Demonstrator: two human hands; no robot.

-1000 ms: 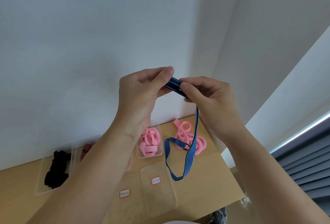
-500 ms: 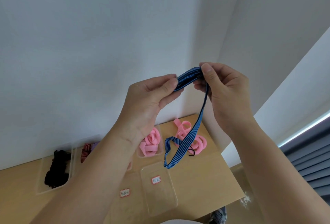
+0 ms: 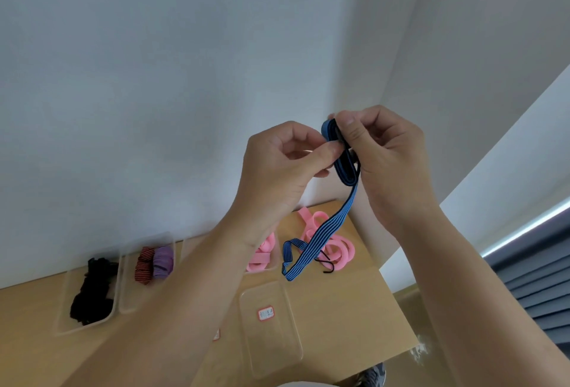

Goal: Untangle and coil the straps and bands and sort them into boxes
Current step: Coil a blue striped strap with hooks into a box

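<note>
A blue strap with dark stripes [image 3: 327, 234] is held up in front of the wall, above the table. Its upper part is wound into a flat coil between both hands. My right hand [image 3: 382, 155] pinches the top of the coil with thumb and fingers. My left hand [image 3: 283, 167] pinches the coil's side with thumb and forefinger. The free end of the strap hangs down and folds back above the table. A loose heap of pink bands [image 3: 330, 244] lies on the table behind it.
On the wooden table [image 3: 348, 322] stand several clear boxes: one with black straps [image 3: 92, 291], one with red and purple coils [image 3: 154, 263], one with pink bands [image 3: 262, 255], and a labelled one [image 3: 271, 328] near the front. The table's right edge drops to the floor.
The coil in my hands has grown and turned upright. The hanging end has become shorter. Both hands have shifted a little to the right.
</note>
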